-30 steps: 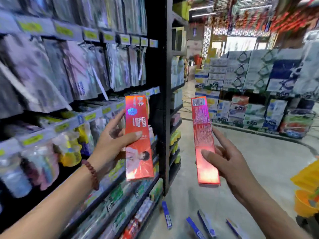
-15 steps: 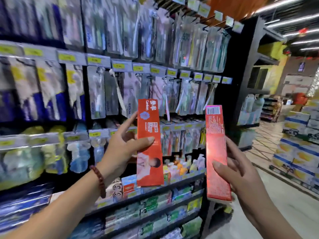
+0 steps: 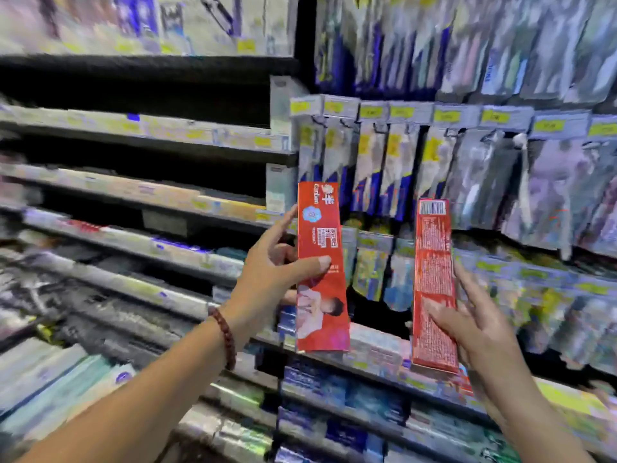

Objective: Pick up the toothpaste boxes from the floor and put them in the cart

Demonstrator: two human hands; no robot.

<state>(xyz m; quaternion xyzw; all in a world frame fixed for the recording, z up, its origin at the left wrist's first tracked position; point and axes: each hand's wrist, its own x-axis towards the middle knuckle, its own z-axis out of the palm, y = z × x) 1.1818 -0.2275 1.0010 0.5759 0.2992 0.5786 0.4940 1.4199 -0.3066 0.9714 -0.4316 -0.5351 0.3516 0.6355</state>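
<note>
Red cardboard made up both toothpaste boxes, each long and narrow. The left box (image 3: 321, 262) showed its printed front: white brand lettering and a blue flower-shaped badge near the top, a small block of text in the middle, and a picture of a person low down. The right box (image 3: 434, 285) showed its back, dense with fine white print under a barcode at the top end.

Both stood nearly upright with their long axes running top to bottom, the left one leaning slightly so its lower end sat further right, the barcode end of the right one pointing up. They were held side by side in the air at about the same height, apart from each other, in front of the store shelving.

The left hand (image 3: 270, 279) gripped the left box at its middle, thumb pressed across the front and fingers behind; a dark red bead bracelet (image 3: 224, 339) circled that wrist. The right hand (image 3: 480, 332) held the lower half of the right box, thumb on the printed face and fingers along its far edge.

Behind them ran dark shelves (image 3: 140, 202) of blurred boxed goods on the left, and hanging packets (image 3: 400, 168) under yellow price tags (image 3: 447, 115) on the right.
</note>
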